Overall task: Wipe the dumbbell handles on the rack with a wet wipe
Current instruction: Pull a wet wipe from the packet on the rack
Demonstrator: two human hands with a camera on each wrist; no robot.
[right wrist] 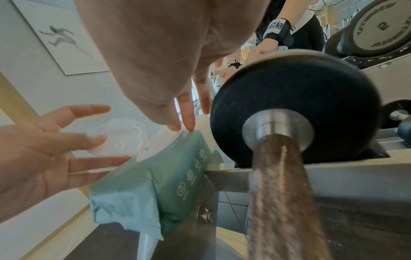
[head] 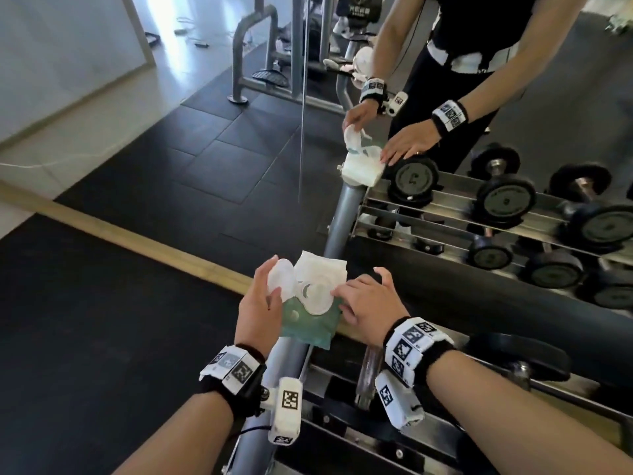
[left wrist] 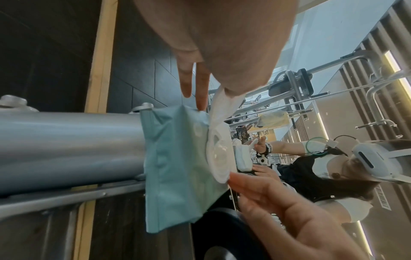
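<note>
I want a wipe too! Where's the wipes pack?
In the head view the green wipes pack sits on the rack's grey end post, between the left hand and right hand.

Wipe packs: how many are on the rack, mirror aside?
1: the teal wipe pack sits on the rack's grey end tube, lid open. The farther one is its mirror reflection.
</note>
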